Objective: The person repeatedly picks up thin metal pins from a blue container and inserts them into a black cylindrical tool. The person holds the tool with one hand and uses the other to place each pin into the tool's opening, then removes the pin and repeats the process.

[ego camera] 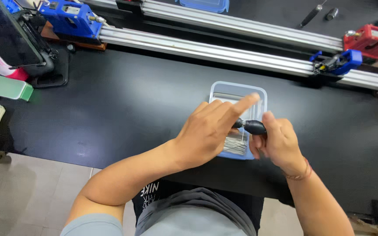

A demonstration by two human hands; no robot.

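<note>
A clear plastic tray sits on the black table in front of me, with several thin metal pins lying in its near end. My right hand grips a small black-handled tool, held sideways over the tray with its tip pointing left. My left hand hovers over the tray's left side, index finger stretched out and fingertips meeting the tool's tip. Whether the left fingers pinch a pin is hidden.
Two long aluminium rails cross the table's far side, carrying blue blocks and a red block. A dark screen on a stand and a green box sit at the left. The table's near edge is at my waist.
</note>
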